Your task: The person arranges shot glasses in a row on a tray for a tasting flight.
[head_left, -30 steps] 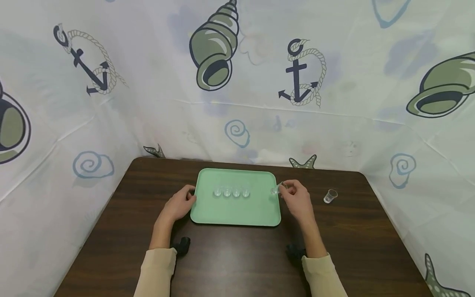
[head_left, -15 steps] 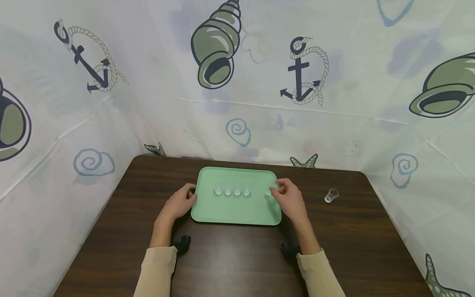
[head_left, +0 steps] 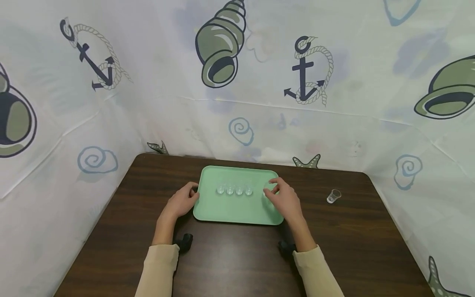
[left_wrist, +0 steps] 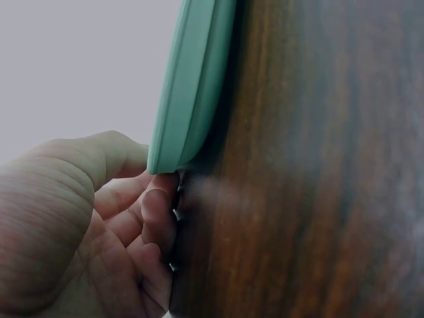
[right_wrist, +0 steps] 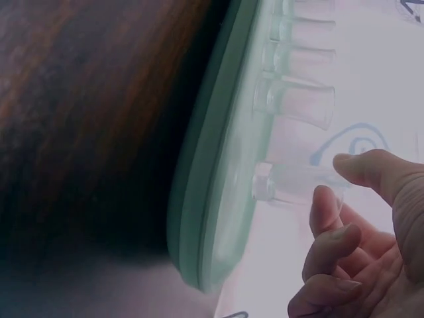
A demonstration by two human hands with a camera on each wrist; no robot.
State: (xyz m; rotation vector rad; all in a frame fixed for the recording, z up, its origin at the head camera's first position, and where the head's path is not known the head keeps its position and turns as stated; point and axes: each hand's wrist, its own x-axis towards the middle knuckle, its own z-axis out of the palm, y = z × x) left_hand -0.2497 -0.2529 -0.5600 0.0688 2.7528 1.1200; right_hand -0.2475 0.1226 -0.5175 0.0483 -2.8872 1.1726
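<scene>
My left hand (head_left: 182, 200) grips the left rim of a green tray (head_left: 237, 211); in the left wrist view, the thumb lies against the edge and the other fingers curl below it. Over the tray's right part, my right hand (head_left: 285, 201) pinches a clear shot glass (right_wrist: 291, 184) near its rim, between thumb and forefinger. That glass stands upright, its thick base at the tray surface. A row of several similar shot glasses (head_left: 239, 190) stands to its left on the tray. In the head view the fingers largely hide the held glass.
Another clear shot glass (head_left: 333, 196) stands on the dark wooden table (head_left: 356, 231), right of the tray. A pale curtain (head_left: 267, 128) with anchors and shells hangs behind the table and along both sides.
My right hand has carried the shot glass leftward, from the tray's right edge inward toward the row. The left hand keeps its grip on the tray rim.
</scene>
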